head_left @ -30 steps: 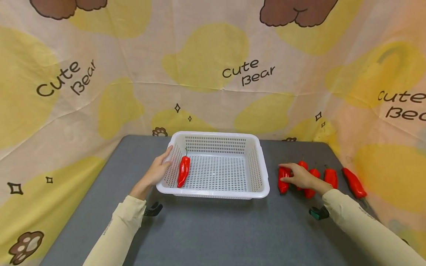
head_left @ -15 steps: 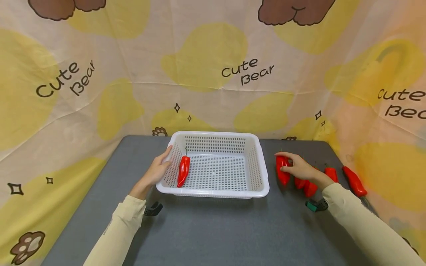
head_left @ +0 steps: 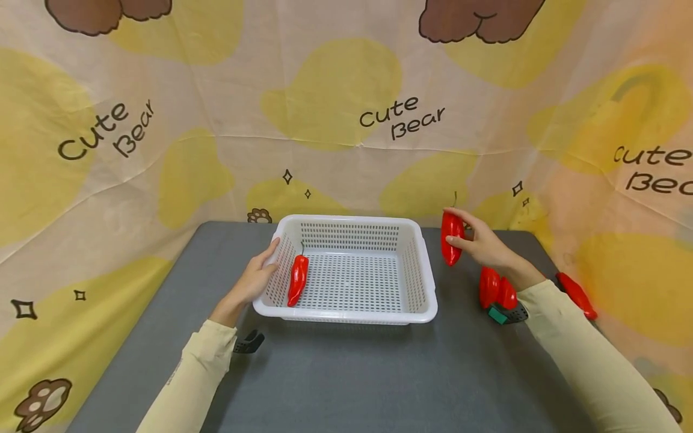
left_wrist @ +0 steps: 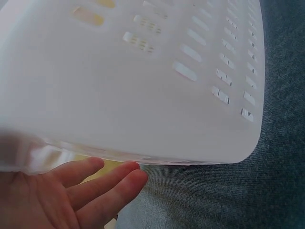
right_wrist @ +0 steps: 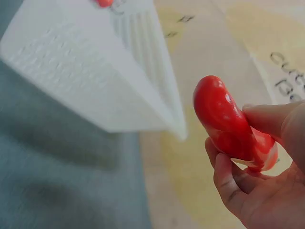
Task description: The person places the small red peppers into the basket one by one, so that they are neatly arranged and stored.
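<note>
My right hand (head_left: 483, 243) holds a red pepper (head_left: 452, 240) up to the right of a white plastic basket (head_left: 346, 315), stem upward. In the right wrist view, thumb and fingers pinch the pepper (right_wrist: 221, 119) from both sides. The left hand (head_left: 257, 276) grips the basket's left rim, with its thumb over the inner side. Seen from the left wrist, several fingers (left_wrist: 107, 193) lie along the outside of the basket wall (left_wrist: 95, 90). Inside the basket, near its left end, lies another red pepper (head_left: 298, 281).
On the grey table (head_left: 346, 379), more red peppers (head_left: 489, 287) lie under the right wrist, partly hidden by it. A further pepper (head_left: 576, 294) rests by the table's right edge, beyond the sleeve. Patterned cloth (head_left: 325, 90) hangs behind the table and along both sides.
The right hand has lifted the red pepper off the table, moving it up and slightly left. Left hand and basket have stayed in place.
</note>
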`<control>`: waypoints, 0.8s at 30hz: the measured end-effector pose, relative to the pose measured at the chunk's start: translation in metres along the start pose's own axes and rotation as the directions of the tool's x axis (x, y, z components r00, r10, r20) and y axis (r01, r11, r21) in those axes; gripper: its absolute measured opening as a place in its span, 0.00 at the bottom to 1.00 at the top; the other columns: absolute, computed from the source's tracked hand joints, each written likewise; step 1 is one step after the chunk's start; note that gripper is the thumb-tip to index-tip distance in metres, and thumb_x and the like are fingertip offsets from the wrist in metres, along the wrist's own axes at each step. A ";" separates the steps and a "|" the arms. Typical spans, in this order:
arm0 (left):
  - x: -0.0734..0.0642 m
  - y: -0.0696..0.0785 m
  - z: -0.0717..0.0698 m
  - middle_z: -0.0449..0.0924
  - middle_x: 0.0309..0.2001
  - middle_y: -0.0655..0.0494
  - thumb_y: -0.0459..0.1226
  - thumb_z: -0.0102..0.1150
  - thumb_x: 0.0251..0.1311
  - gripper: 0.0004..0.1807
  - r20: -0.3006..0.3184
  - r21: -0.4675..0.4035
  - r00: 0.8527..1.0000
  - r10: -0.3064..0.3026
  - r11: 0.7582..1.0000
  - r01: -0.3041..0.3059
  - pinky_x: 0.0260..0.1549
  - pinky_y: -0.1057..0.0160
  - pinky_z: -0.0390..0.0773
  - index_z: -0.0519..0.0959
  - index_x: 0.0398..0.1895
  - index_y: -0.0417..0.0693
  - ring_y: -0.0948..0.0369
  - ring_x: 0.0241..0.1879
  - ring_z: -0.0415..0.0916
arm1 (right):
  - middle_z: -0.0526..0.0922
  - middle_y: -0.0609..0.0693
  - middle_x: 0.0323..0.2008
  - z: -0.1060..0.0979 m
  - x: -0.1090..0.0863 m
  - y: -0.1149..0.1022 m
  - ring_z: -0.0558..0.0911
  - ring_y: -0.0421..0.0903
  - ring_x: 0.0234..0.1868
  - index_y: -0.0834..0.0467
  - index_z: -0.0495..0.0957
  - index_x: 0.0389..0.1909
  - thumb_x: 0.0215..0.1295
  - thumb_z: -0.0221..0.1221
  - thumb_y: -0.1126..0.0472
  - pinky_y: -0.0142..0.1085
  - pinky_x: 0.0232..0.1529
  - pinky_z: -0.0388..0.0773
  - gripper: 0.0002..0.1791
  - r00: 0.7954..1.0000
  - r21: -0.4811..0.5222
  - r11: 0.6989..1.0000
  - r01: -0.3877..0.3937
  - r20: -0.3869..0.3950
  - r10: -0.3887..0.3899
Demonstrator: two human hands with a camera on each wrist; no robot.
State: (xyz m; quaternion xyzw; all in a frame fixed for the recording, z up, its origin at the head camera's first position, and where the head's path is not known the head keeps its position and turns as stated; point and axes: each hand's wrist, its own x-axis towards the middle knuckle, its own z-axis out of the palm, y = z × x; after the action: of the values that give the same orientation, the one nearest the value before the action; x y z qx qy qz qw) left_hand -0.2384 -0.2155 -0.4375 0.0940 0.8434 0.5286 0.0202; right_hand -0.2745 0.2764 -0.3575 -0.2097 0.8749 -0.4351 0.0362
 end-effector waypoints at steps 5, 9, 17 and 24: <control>0.000 0.001 -0.004 0.52 0.78 0.31 0.27 0.39 0.72 0.36 -0.004 0.014 1.000 -0.014 1.000 0.014 0.55 0.39 0.81 0.47 0.81 0.44 0.32 0.63 0.71 | 0.62 0.67 0.71 0.004 0.018 -0.022 0.78 0.68 0.55 0.58 0.52 0.79 0.70 0.58 0.69 0.25 0.43 0.82 0.40 0.999 0.128 0.991 0.034 -0.006 -0.034; 0.000 0.002 -0.005 0.53 0.77 0.30 0.28 0.38 0.72 0.36 0.000 0.017 1.000 -0.024 1.000 0.024 0.53 0.40 0.82 0.46 0.82 0.45 0.33 0.61 0.73 | 0.58 0.65 0.74 0.010 0.034 -0.034 0.76 0.72 0.59 0.56 0.52 0.79 0.70 0.57 0.70 0.27 0.43 0.83 0.40 0.999 0.181 0.983 0.043 -0.014 -0.041; 0.001 0.003 -0.005 0.51 0.78 0.32 0.29 0.38 0.73 0.36 0.006 0.007 1.000 -0.031 1.000 0.031 0.56 0.38 0.80 0.46 0.82 0.47 0.32 0.65 0.70 | 0.58 0.65 0.74 0.029 0.060 -0.061 0.76 0.71 0.60 0.58 0.52 0.79 0.72 0.53 0.72 0.30 0.45 0.85 0.37 0.994 0.275 0.956 0.102 0.009 -0.108; 0.001 0.001 -0.003 0.52 0.77 0.30 0.28 0.38 0.72 0.36 0.011 0.006 0.999 -0.035 0.999 0.034 0.54 0.39 0.81 0.46 0.82 0.46 0.32 0.62 0.72 | 0.57 0.63 0.76 0.053 0.079 -0.075 0.73 0.65 0.64 0.56 0.52 0.80 0.74 0.50 0.71 0.30 0.49 0.84 0.36 0.991 0.323 0.939 0.116 0.020 -0.129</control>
State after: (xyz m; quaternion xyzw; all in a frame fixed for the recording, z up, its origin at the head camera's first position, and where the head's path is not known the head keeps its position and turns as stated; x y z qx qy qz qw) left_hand -0.2393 -0.2175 -0.4356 0.0825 0.8462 0.5253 0.0339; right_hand -0.3086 0.1652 -0.3231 -0.2640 0.7765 -0.5690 0.0604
